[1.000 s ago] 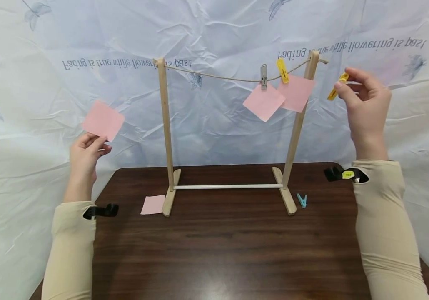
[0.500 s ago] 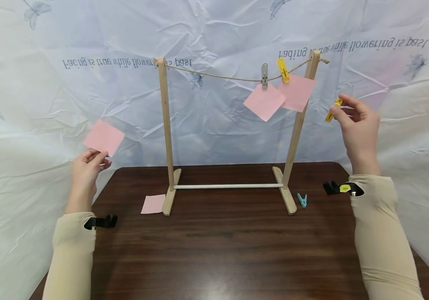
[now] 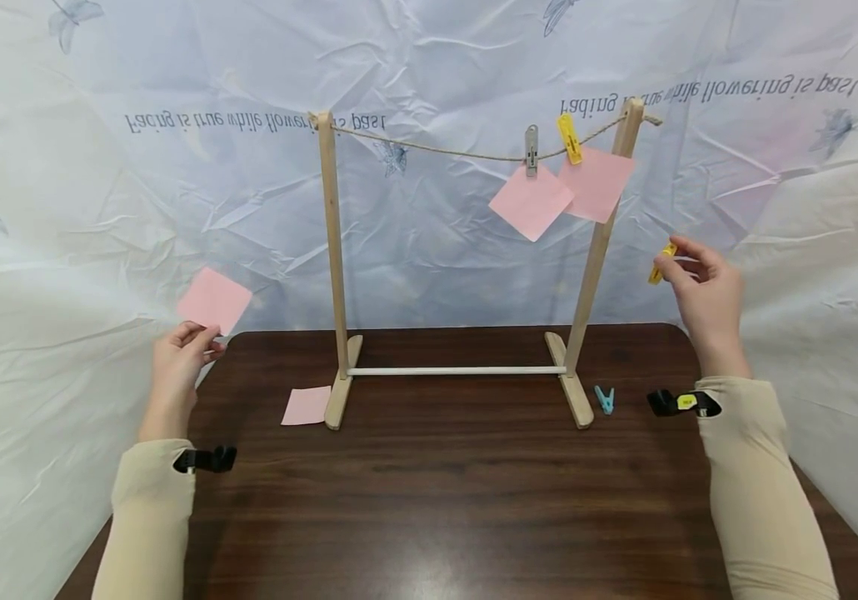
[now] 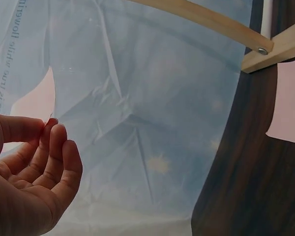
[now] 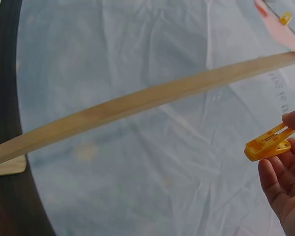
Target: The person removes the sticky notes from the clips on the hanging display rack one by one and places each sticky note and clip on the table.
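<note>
My left hand (image 3: 177,367) pinches a pink square of paper (image 3: 215,300) by its lower corner, off to the left of the wooden rack. In the left wrist view the paper (image 4: 38,101) stands up from between thumb and index finger. On the other side, my right hand (image 3: 710,300) pinches a yellow clothespin (image 3: 662,263) between thumb and fingers, right of the rack. From the rack's string (image 3: 429,148) hang two pink papers: one (image 3: 532,204) under a grey clothespin (image 3: 531,152), the other (image 3: 600,185) under a yellow clothespin (image 3: 569,139).
A wooden rack (image 3: 332,242) with a white crossbar (image 3: 455,371) stands on the dark table (image 3: 429,483). One more pink paper (image 3: 306,406) lies beside its left foot, and a blue clothespin (image 3: 605,400) by its right foot. A printed cloth (image 3: 436,250) hangs behind.
Both hands have come down, the left with its paper and the right with its yellow clothespin, which also shifted slightly left. The papers hanging on the string stay put.
</note>
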The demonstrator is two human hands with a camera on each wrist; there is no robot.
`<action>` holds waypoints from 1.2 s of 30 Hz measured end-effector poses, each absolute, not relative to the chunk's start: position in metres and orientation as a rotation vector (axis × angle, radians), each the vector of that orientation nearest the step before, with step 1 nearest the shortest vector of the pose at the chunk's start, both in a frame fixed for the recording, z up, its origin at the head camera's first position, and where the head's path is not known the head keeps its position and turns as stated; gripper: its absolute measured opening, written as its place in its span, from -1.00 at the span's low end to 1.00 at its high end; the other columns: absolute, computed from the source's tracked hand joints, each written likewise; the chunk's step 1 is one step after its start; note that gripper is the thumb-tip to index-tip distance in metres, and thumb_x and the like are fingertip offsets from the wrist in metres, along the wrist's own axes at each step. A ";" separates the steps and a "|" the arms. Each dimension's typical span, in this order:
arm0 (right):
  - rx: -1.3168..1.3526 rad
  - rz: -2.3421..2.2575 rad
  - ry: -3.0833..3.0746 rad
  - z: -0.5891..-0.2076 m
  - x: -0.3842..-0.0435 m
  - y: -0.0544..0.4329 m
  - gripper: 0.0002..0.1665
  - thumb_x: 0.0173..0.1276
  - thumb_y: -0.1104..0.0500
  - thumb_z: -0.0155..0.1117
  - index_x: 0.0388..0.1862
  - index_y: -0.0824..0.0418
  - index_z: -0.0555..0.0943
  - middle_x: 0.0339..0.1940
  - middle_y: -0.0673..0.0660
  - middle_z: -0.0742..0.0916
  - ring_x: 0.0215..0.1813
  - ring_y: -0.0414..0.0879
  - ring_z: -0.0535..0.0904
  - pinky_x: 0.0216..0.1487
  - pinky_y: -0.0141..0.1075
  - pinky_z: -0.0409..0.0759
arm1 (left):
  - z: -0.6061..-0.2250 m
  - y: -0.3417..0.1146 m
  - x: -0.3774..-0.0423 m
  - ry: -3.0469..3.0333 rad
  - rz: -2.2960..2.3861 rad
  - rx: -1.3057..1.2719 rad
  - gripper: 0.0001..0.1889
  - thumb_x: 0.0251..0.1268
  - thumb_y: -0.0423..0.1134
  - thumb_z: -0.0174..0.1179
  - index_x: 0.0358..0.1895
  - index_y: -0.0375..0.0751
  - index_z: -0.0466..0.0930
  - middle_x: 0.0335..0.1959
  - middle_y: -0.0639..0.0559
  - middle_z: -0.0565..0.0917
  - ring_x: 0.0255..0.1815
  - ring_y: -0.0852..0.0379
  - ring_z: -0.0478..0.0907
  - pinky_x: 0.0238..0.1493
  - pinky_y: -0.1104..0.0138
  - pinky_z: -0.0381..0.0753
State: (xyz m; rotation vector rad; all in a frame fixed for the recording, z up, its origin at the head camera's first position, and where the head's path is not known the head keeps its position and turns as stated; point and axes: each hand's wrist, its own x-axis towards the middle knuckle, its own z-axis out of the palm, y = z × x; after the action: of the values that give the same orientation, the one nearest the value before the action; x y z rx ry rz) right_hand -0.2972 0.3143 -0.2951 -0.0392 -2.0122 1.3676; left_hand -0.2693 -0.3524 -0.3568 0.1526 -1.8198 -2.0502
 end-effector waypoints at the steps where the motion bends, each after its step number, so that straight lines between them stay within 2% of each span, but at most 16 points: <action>1: -0.045 1.371 -2.014 -0.298 -0.297 0.315 -0.53 0.39 0.11 0.39 0.26 0.16 0.65 -0.14 -0.27 0.64 -0.13 -0.39 0.56 -0.19 -0.58 0.47 | -0.359 -0.353 -0.269 -1.827 -2.043 0.157 -0.90 0.41 -0.40 0.24 -0.33 -0.26 0.59 -0.49 0.13 0.70 -0.50 0.26 0.63 -0.44 0.49 0.64; 8: -0.115 1.396 -2.075 -0.319 -0.297 0.321 -0.47 0.41 0.06 0.36 0.31 0.20 0.60 -0.10 -0.26 0.61 -0.12 -0.37 0.52 -0.26 -0.60 0.48 | -0.372 -0.356 -0.266 -1.893 -1.985 0.218 -0.90 0.41 -0.36 0.26 -0.33 -0.15 0.62 -0.52 0.20 0.70 -0.54 0.28 0.63 -0.48 0.52 0.60; 11: -0.148 1.367 -2.127 -0.330 -0.297 0.324 -0.44 0.43 0.00 0.34 0.34 0.17 0.58 -0.10 -0.24 0.60 -0.10 -0.39 0.49 -0.27 -0.59 0.46 | -0.376 -0.357 -0.265 -1.902 -1.991 0.235 -0.95 0.41 -0.36 0.25 -0.27 -0.20 0.62 -0.50 0.20 0.70 -0.51 0.27 0.62 -0.45 0.52 0.62; 15: -0.164 1.320 -2.209 -0.344 -0.297 0.326 -0.39 0.45 -0.07 0.29 0.39 0.14 0.54 0.04 -0.07 0.63 -0.09 -0.41 0.47 -0.25 -0.55 0.46 | -0.380 -0.361 -0.263 -1.887 -1.997 0.262 -0.95 0.41 -0.37 0.24 -0.22 -0.28 0.60 -0.48 0.19 0.69 -0.51 0.27 0.62 -0.42 0.50 0.64; 19: -0.165 1.313 -2.275 -0.357 -0.295 0.330 -0.32 0.47 -0.15 0.23 0.45 0.14 0.48 0.17 0.09 0.60 -0.13 -0.38 0.50 -0.25 -0.54 0.49 | -0.385 -0.365 -0.262 -1.901 -1.984 0.284 -0.96 0.42 -0.36 0.24 -0.22 -0.27 0.61 -0.49 0.22 0.70 -0.52 0.28 0.64 -0.42 0.50 0.64; 22: -0.172 1.310 -2.313 -0.366 -0.294 0.335 -0.27 0.47 -0.21 0.20 0.47 0.14 0.45 0.19 0.12 0.59 -0.16 -0.34 0.53 -0.29 -0.55 0.50 | -0.389 -0.367 -0.262 -1.929 -1.976 0.298 -0.95 0.43 -0.36 0.23 -0.25 -0.23 0.61 -0.52 0.23 0.70 -0.52 0.29 0.64 -0.43 0.51 0.63; 27: -0.165 1.277 -2.402 -0.382 -0.292 0.340 -0.26 0.50 -0.19 0.17 0.48 0.20 0.42 0.21 0.22 0.56 -0.16 -0.37 0.48 -0.29 -0.52 0.49 | -0.395 -0.369 -0.261 -1.941 -1.976 0.341 -0.95 0.44 -0.37 0.21 -0.24 -0.28 0.60 -0.53 0.21 0.69 -0.53 0.30 0.63 -0.44 0.51 0.62; 31: -0.147 1.293 -2.496 -0.392 -0.291 0.340 -0.24 0.53 -0.19 0.13 0.50 0.25 0.37 0.24 0.31 0.55 -0.11 -0.23 0.52 -0.31 -0.50 0.52 | -0.394 -0.368 -0.259 -1.947 -1.985 0.371 -0.94 0.44 -0.42 0.18 -0.25 -0.31 0.58 -0.55 0.21 0.67 -0.55 0.29 0.62 -0.44 0.50 0.63; 35: -0.155 1.319 -2.579 -0.399 -0.289 0.341 -0.20 0.53 -0.22 0.10 0.51 0.29 0.35 0.28 0.40 0.53 0.00 0.13 0.62 -0.30 -0.48 0.57 | -0.394 -0.367 -0.255 -2.020 -1.967 0.368 -0.94 0.45 -0.42 0.15 -0.22 -0.38 0.53 -0.57 0.20 0.66 -0.57 0.30 0.61 -0.46 0.50 0.63; 36: -0.161 1.312 -2.599 -0.401 -0.289 0.341 -0.19 0.53 -0.24 0.09 0.50 0.30 0.35 0.28 0.41 0.53 0.02 0.20 0.63 -0.25 -0.42 0.60 | -0.395 -0.368 -0.256 -2.058 -1.941 0.362 -0.93 0.46 -0.41 0.14 -0.20 -0.37 0.52 -0.57 0.21 0.65 -0.56 0.31 0.61 -0.46 0.50 0.63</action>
State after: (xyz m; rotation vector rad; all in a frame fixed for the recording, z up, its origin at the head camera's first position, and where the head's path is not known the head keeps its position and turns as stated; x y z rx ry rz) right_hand -0.2889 0.3412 -0.4007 -0.1613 -2.5985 1.3116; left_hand -0.2559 -0.3676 -0.3954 0.3617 -2.0584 -1.9405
